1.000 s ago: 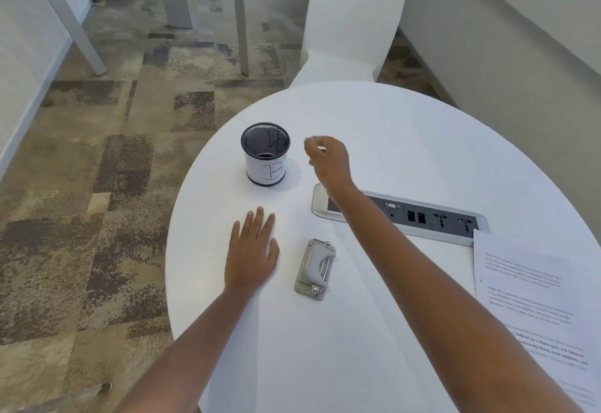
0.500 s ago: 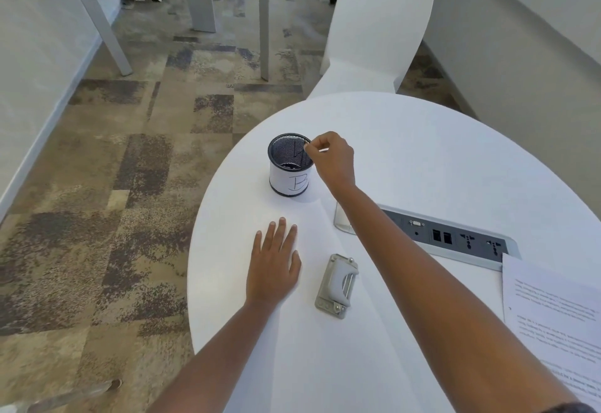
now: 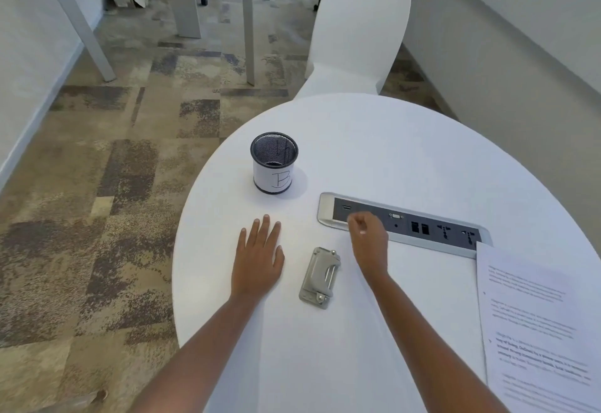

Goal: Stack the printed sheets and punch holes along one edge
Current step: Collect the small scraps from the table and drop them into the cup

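Note:
A grey metal hole punch [image 3: 319, 277] lies on the round white table [image 3: 406, 152], between my two hands. My left hand [image 3: 260, 258] rests flat, fingers spread, just left of the punch, on what looks like a blank white sheet [image 3: 325, 364] with faint edges. My right hand [image 3: 369, 241] hovers right of the punch, over the near end of the socket panel, fingers curled in with a small pale speck at the fingertips. Printed sheets [image 3: 536, 321] lie at the table's right edge, untouched.
A black mesh pen cup [image 3: 274, 162] with a white label marked "B" stands behind my left hand. A recessed socket panel [image 3: 422, 227] runs across the table's middle. A white chair [image 3: 354, 35] stands beyond the table. Carpet lies to the left.
My right hand has drawn back from the rim of the mesh cup toward me and now sits over the socket panel. My left hand and the punch stayed put.

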